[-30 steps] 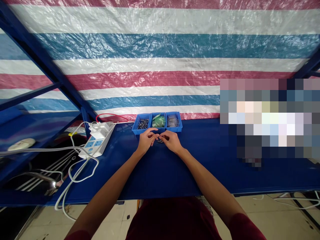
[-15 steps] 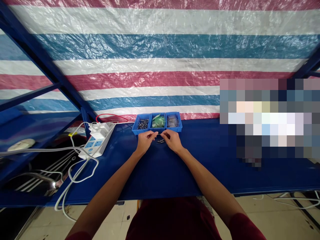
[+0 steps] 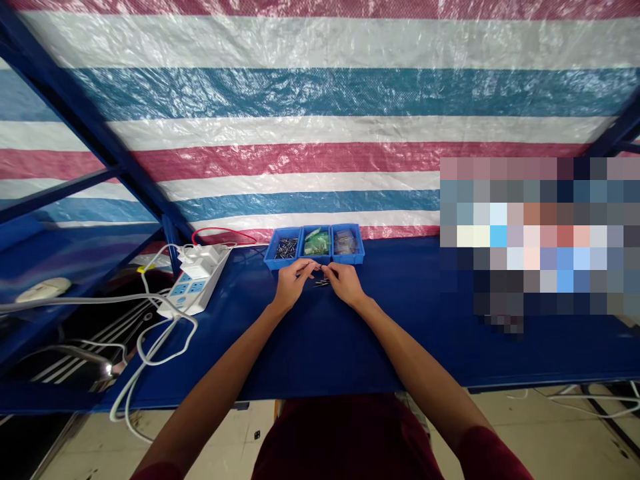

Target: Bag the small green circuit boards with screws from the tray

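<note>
My left hand (image 3: 291, 283) and my right hand (image 3: 344, 283) meet over the blue table (image 3: 320, 333), fingertips pinched together on a small thin metal part held between them. A few small dark metal parts (image 3: 321, 283) lie on the table just under the fingertips. Right behind the hands stand three small blue bins: the left bin (image 3: 285, 249) holds dark metal pins, the middle bin (image 3: 317, 243) holds green pieces, the right bin (image 3: 346, 243) holds greyish parts.
A white power strip (image 3: 194, 285) with plugs and white cables lies at the left of the table. A red wire (image 3: 225, 232) loops behind it. A striped tarp (image 3: 320, 133) hangs close behind the bins. A blurred patch covers the right side.
Both hands stay in place; the fingertips shifted slightly, drawing apart a little half a second ago and closing together again now.
</note>
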`<state>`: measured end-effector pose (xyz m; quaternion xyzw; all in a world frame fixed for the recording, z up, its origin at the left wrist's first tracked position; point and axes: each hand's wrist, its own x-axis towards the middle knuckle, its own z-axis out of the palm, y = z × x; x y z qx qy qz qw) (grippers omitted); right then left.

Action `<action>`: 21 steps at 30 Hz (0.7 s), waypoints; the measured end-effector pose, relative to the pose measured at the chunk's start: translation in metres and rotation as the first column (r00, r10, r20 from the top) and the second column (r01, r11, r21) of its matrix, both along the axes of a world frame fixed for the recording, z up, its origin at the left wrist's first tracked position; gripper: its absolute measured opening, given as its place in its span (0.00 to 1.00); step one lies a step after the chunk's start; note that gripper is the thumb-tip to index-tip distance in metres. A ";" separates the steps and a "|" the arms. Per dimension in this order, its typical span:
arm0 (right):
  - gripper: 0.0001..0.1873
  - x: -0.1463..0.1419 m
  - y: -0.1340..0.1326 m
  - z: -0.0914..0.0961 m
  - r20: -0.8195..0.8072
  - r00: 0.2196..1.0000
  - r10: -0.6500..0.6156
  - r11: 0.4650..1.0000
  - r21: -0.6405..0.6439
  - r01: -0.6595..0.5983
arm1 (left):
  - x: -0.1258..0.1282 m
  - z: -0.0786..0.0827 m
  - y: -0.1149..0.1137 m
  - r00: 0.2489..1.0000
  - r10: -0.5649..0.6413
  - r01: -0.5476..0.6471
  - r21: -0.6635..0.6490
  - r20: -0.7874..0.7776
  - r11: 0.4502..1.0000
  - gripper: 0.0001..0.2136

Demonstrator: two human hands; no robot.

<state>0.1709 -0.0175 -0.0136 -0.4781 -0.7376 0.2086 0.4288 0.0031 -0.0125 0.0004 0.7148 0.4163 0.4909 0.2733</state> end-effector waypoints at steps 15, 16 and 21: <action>0.21 0.001 -0.002 0.003 -0.076 0.989 -0.124 0.989 0.068 0.129 | -0.007 0.001 0.004 0.949 0.058 0.065 0.371 -0.310 0.926 0.12; 0.21 0.001 -0.002 0.002 -0.078 0.989 -0.123 0.989 0.070 0.129 | -0.007 0.000 0.004 0.950 0.066 0.058 0.381 -0.304 0.923 0.12; 0.15 0.001 -0.002 0.004 -0.117 0.992 -0.055 0.993 0.101 0.067 | -0.006 -0.001 0.005 0.949 0.106 0.025 0.405 -0.298 0.914 0.13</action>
